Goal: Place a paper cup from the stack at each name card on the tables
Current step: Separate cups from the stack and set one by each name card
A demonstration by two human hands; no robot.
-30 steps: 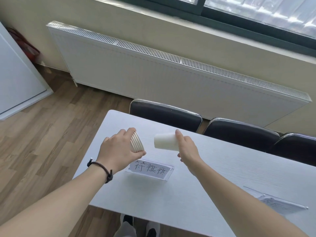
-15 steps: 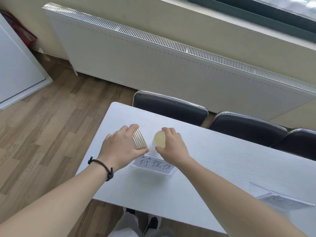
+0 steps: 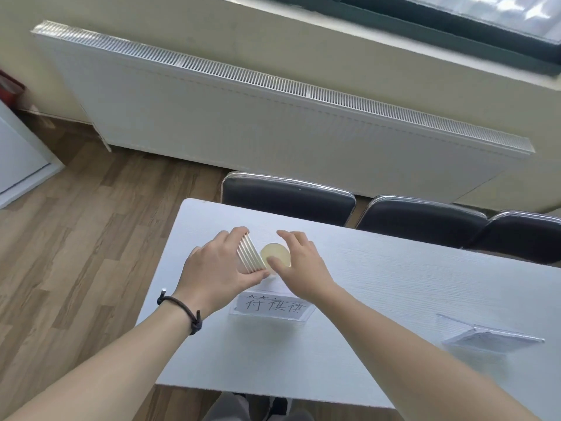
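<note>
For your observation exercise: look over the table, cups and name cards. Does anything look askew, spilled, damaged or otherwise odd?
Nothing stands out. The single cup sits upright behind the name card, the right hand around it. The left hand holds the cup stack tilted, in grip. No spills.

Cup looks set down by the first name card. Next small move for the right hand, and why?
Probably let go and lift the right hand away: the single cup stands mouth-up on the table behind the name card, fingers loosely around it. The second card has none.

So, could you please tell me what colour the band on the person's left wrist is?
Dark brown to black, a thin cord wristband, clearest in the head view.
</note>
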